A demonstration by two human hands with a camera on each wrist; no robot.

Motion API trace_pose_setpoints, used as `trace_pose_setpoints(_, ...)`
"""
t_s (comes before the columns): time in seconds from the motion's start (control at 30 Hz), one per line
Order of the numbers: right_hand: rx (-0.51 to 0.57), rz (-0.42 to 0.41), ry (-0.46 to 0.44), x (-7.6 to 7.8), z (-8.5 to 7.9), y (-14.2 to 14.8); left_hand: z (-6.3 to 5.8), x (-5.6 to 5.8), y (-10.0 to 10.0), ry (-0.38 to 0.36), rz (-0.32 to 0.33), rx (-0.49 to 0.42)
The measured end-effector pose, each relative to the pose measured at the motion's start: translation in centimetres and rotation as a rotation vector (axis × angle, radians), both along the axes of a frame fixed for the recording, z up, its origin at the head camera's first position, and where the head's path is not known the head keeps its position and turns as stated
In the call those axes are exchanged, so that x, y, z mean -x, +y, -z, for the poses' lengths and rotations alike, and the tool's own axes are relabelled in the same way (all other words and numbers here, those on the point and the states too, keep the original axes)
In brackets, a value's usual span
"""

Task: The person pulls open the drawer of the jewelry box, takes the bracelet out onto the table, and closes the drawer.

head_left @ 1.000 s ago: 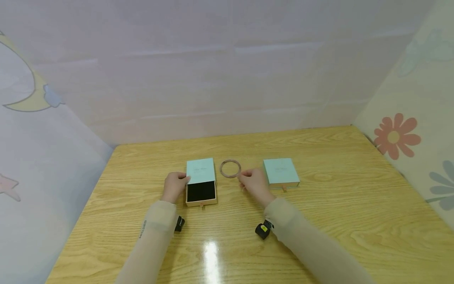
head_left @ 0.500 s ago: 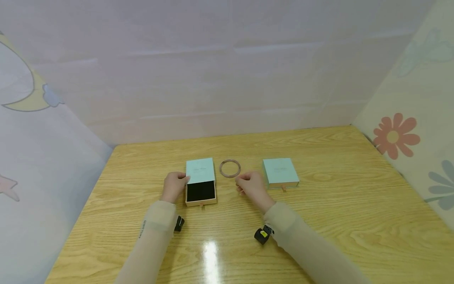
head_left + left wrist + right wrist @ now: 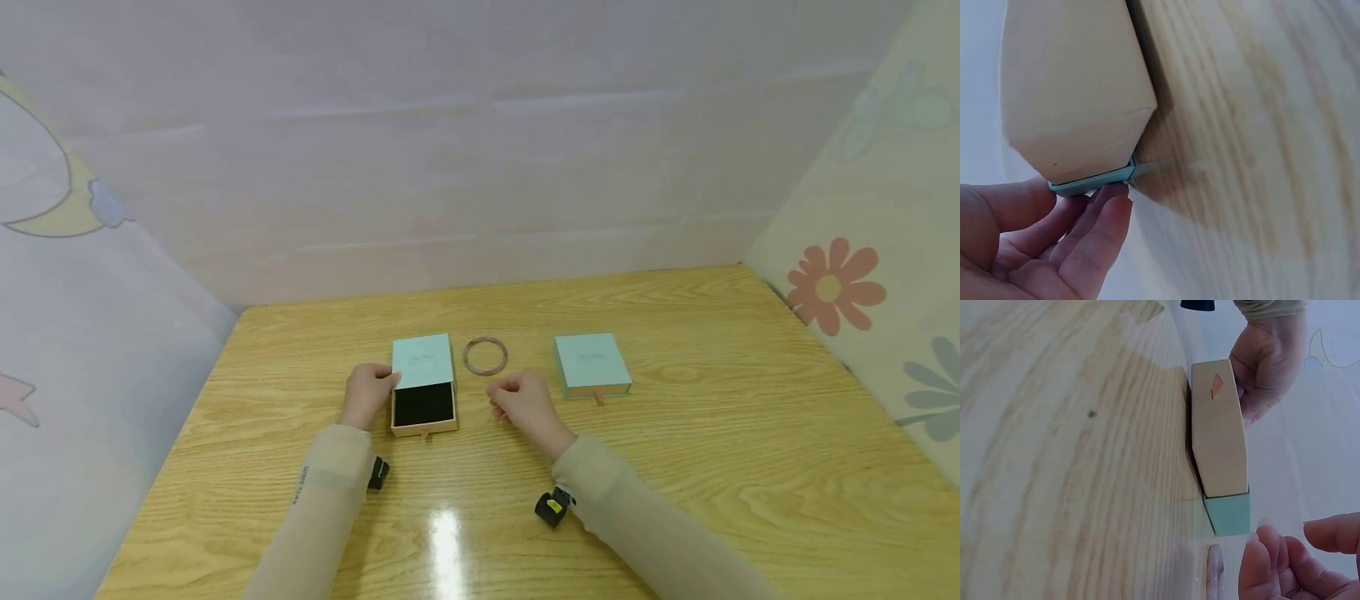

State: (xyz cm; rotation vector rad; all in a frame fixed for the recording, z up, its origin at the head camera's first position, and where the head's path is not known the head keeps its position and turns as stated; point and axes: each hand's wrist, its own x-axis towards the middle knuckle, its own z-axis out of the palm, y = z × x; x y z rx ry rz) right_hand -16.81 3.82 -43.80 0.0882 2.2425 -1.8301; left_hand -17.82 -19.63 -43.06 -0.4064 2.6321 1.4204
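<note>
A mint drawer-style jewelry box (image 3: pixel 422 361) sits left of centre, its drawer (image 3: pixel 424 405) pulled partway out toward me and showing a black lining. My left hand (image 3: pixel 367 394) grips the left edge of the box's sleeve, with thumb and fingers at the mint end in the left wrist view. Right of the box, a purplish bangle (image 3: pixel 485 372) lies flat on the table. My right hand (image 3: pixel 527 410) hovers just in front of the bangle, holding nothing. In the right wrist view its fingers (image 3: pixel 1258 569) are loosely bent with the thumb apart, beside the bangle (image 3: pixel 1213 574).
A second mint box (image 3: pixel 592 362), closed, with an orange pull tab, stands to the right on the wooden table (image 3: pixel 712 433). A pale fabric wall (image 3: pixel 480 183) rises behind the table, with printed fabric at both sides.
My right hand has drawn back from the bangle's edge, moving slightly toward me and left. The left hand stays on the box; the bangle has not moved.
</note>
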Motion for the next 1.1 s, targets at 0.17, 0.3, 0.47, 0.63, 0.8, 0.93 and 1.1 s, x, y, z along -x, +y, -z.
trace_pose_setpoints(0.17, 0.008, -0.013, 0.013, -0.4, -0.1, -0.2, -0.1, 0.0, 0.0, -0.014, 0.001, -0.008)
trace_pose_setpoints(0.3, 0.007, -0.029, 0.019, -0.6, -0.2, -0.4, -0.2, 0.0, 0.1, -0.019, 0.003, -0.013)
trace_pose_setpoints(0.47, 0.002, -0.063, 0.013, -0.9, -0.2, -0.7, -0.2, 0.0, 0.1, -0.022, -0.006, -0.020)
trace_pose_setpoints(0.63, 0.000, -0.086, 0.006, -1.2, -0.2, -1.0, -0.2, 0.0, 0.1, -0.020, -0.005, -0.026)
trace_pose_setpoints(0.8, 0.013, -0.103, -0.008, -1.5, -0.3, -1.3, -0.2, 0.0, 0.1, -0.020, -0.002, -0.031)
trace_pose_setpoints(0.93, 0.009, -0.139, -0.005, -1.9, -0.5, -1.5, -0.2, 0.0, 0.1, -0.021, -0.003, -0.032)
trace_pose_setpoints(1.1, 0.006, -0.167, 0.010, -2.4, -0.6, -1.9, -0.1, 0.1, 0.0, -0.019, -0.004, -0.032)
